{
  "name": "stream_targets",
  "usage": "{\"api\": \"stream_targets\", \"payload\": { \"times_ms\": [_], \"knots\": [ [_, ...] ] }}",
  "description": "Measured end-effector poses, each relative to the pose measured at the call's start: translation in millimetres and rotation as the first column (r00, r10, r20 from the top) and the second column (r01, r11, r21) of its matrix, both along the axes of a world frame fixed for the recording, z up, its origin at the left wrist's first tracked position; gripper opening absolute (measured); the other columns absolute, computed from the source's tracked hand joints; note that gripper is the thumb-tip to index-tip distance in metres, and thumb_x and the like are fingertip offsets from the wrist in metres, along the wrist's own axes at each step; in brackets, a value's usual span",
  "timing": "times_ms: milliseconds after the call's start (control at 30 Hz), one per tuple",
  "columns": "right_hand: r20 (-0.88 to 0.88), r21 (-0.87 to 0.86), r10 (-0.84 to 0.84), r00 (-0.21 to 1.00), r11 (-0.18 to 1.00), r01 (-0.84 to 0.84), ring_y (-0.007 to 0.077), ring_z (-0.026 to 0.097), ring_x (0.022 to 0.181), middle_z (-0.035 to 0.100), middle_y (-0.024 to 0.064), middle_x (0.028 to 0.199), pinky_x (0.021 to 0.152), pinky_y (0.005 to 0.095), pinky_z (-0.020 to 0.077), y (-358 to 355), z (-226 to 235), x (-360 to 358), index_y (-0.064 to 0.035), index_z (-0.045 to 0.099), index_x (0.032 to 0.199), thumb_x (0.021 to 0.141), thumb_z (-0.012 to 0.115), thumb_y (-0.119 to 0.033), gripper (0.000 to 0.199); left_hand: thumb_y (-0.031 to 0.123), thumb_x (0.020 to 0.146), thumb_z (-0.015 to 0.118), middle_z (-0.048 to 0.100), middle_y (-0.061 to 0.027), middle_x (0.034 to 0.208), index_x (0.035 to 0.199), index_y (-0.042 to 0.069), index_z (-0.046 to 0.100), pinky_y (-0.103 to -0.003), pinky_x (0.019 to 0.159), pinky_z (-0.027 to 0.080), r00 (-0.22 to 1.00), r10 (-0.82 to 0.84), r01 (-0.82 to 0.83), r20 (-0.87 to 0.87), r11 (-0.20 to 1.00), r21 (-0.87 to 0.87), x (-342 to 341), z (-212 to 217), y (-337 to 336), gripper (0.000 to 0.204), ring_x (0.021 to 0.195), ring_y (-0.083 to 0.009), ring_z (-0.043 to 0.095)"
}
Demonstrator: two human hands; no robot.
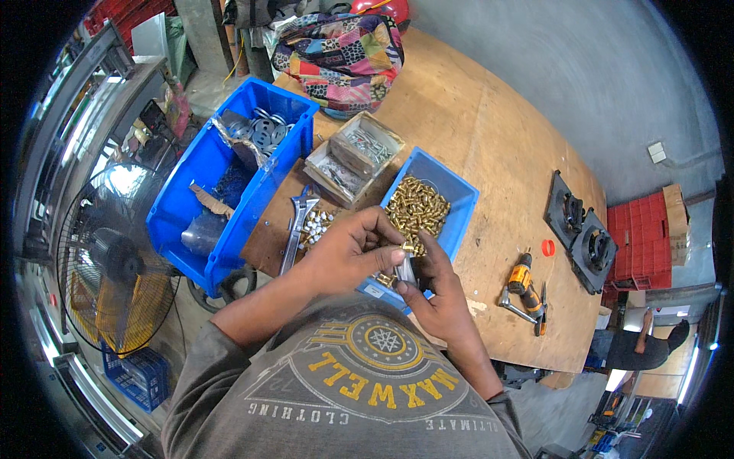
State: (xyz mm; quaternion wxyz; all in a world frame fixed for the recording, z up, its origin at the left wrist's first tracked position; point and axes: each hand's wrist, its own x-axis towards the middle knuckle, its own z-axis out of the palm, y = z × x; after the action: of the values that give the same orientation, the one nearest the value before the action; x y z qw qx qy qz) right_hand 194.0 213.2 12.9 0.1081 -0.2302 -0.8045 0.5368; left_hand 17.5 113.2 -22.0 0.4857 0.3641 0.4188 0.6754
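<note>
Both my hands meet over the near end of a light blue bin (461, 222) filled with small brass fittings (417, 206). My left hand (348, 249) is closed, its thumb and fingers pinching a brass fitting (410, 249). Against it, my right hand (437, 294) grips a pale, shiny piece (406, 272) between thumb and fingers; its exact kind cannot be made out. Beside my left hand, an adjustable wrench (295, 229) lies next to a pile of small white and brass pieces (315, 226).
Left of the table stands a large blue bin (180, 203) with metal discs (264, 131). An open box of screws (371, 145) sits beyond my hands. Rightward lie a cordless drill (523, 281), a red ring (547, 247) and black burner-like units (585, 233). A fan (115, 256) is far left; another person (642, 348) is at right.
</note>
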Motion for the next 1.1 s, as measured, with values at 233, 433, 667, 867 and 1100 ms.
{"api": "stream_targets", "payload": {
  "times_ms": [233,433,667,867,1100],
  "knots": [
    [-0.077,-0.211,0.035,0.996,0.976,-0.051,0.0201,0.064,0.093,0.064,0.0166,0.106,0.081,0.0317,0.0494,5,-5,11,-0.0017,0.025,0.149,0.088,0.068,-0.008,0.075,0.02,0.089,0.073,0.068,-0.009,0.083,0.097,0.0,0.061,-0.03,0.068,0.052,0.88,0.206,-0.203,-0.428,0.978,0.054,-4,-9,3,0.025,0.078,-0.0136,0.066],
    [-0.213,-0.402,-0.026,0.977,0.913,-0.064,0.0226,0.064,0.096,0.063,0.0165,0.111,0.08,0.0333,0.0513,2,8,16,-0.0025,0.03,0.146,0.087,0.067,-0.003,0.07,0.015,0.083,0.075,0.07,-0.011,0.083,0.091,0.002,0.067,-0.034,0.069,0.053,0.731,0.325,-0.272,-0.6,0.945,0.181,2,-11,6,0.017,0.078,-0.024,0.069],
    [-0.235,-0.592,-0.145,0.961,0.805,-0.023,0.0221,0.066,0.091,0.062,0.02,0.114,0.058,0.0238,0.0524,6,31,15,-0.0042,0.031,0.145,0.087,0.065,0.0,0.068,0.012,0.08,0.072,0.069,-0.0107,0.084,0.09,0.006,0.068,-0.038,0.067,0.052,0.602,0.304,-0.214,-0.739,0.952,0.217,13,-13,3,0.012,0.077,-0.0292,0.068],
    [-0.293,-0.577,-0.191,0.937,0.817,-0.014,0.0265,0.067,0.094,0.057,0.0288,0.12,0.041,0.0203,0.0488,14,29,-1,-0.0084,0.02,0.15,0.084,0.073,-0.018,0.085,0.012,0.081,0.071,0.069,-0.0106,0.085,0.089,0.007,0.067,-0.039,0.067,0.052,0.616,0.217,-0.132,-0.757,0.976,0.172,13,-9,-2,0.01,0.077,-0.0308,0.067],
    [-0.284,-0.636,-0.086,0.955,0.762,-0.12,0.0321,0.063,0.11,0.051,0.0312,0.13,0.044,0.0233,0.0546,27,21,-14,-0.0118,0.013,0.153,0.085,0.072,-0.033,0.092,0.011,0.081,0.075,0.071,-0.0113,0.084,0.085,0.005,0.067,-0.037,0.069,0.055,0.741,0.065,0.03,-0.668,0.991,0.13,16,-1,-10,0.012,0.08,-0.027,0.071]
  ]
}}
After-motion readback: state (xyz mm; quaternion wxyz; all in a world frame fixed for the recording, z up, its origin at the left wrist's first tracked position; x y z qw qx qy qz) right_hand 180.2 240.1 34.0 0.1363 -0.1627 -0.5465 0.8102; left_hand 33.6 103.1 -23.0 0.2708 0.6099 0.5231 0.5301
